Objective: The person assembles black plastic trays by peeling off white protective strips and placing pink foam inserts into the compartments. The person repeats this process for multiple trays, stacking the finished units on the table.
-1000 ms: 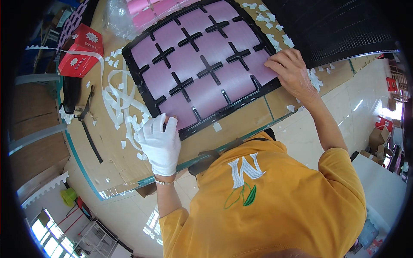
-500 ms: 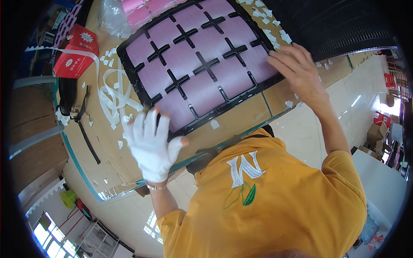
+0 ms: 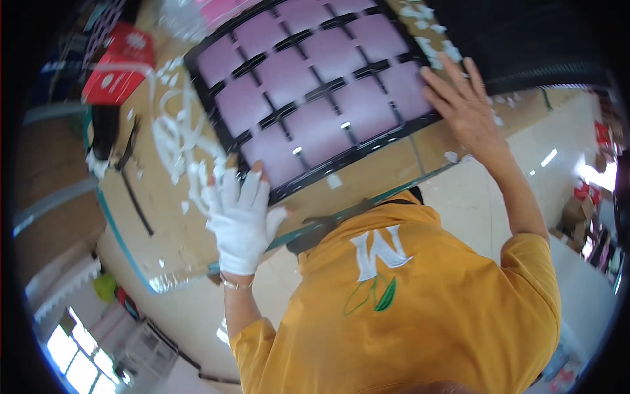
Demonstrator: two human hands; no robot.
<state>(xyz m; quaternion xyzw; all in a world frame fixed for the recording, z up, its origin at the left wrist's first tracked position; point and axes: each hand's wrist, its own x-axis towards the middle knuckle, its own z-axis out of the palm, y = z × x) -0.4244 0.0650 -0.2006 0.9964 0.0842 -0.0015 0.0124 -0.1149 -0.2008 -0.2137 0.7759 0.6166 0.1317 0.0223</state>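
A rectangular panel [image 3: 328, 143] lies tilted on the table, its surface shiny pink-purple with a black border and several black cross-shaped strips. My left hand [image 3: 239, 220], in a white glove with bare fingertips, rests at the panel's near left corner, fingers spread. My right hand [image 3: 466, 115] is bare, its fingers spread along the panel's right edge. Neither hand grips anything. The picture is somewhat blurred by motion.
Tangled white tape [image 3: 177, 134] lies left of the panel, with a thin black strip [image 3: 136, 200] beyond it. A red box [image 3: 121, 65] stands at the far left. White paper scraps [image 3: 430, 49] are strewn about. A large black ribbed thing [image 3: 525, 46] occupies the far right.
The panel and table appear shifted slightly in the view. My left hand has come closer to the panel's near left corner; my right hand stays at the right edge with fingers more spread.
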